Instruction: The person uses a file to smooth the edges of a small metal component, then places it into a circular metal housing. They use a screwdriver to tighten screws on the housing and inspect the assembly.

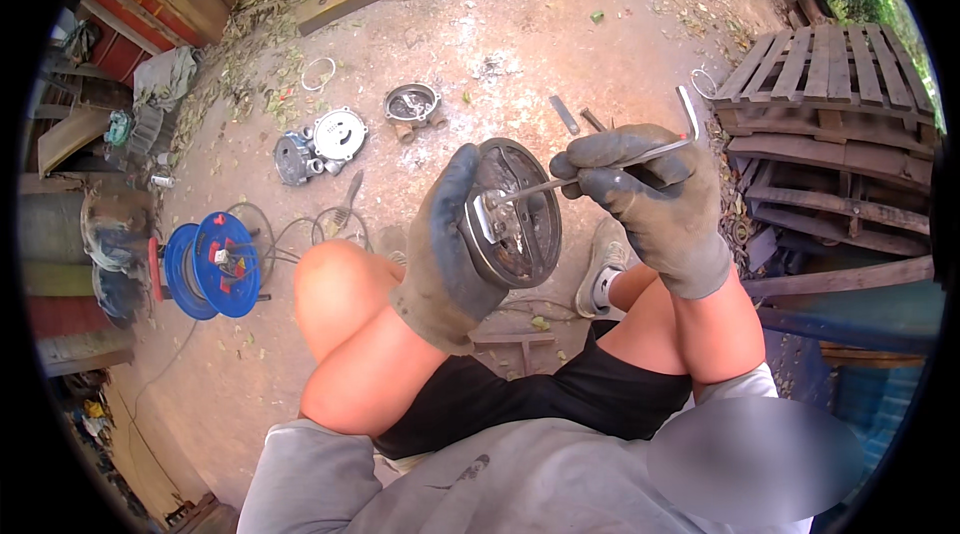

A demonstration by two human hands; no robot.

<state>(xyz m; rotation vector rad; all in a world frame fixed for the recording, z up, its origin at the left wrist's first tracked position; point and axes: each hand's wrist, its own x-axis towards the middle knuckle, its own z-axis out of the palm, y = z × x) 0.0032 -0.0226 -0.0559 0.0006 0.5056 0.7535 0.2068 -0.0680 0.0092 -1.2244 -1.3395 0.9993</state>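
Note:
My left hand (445, 254), in a worn grey-and-blue work glove, grips a round dark metal cover (540, 224) by its left side and holds it tilted above my lap. Rust-brown dirt and a pale metal piece (484, 222) show inside its hollow face. A long thin L-shaped metal wrench (530, 191) is held in my gloved right hand (650, 199), pinched between thumb and fingers. Its bent end rises past the knuckles, and its tip meets the cover near the pale piece. Whether the tip sits on a fastener is too small to tell.
On the concrete ground ahead lie a pale round metal housing (340, 134) and an open round housing (412, 104). A flat metal bar (564, 115) lies beyond my right hand. A blue cable reel (225, 264) stands left; wooden pallets (830, 134) are stacked right.

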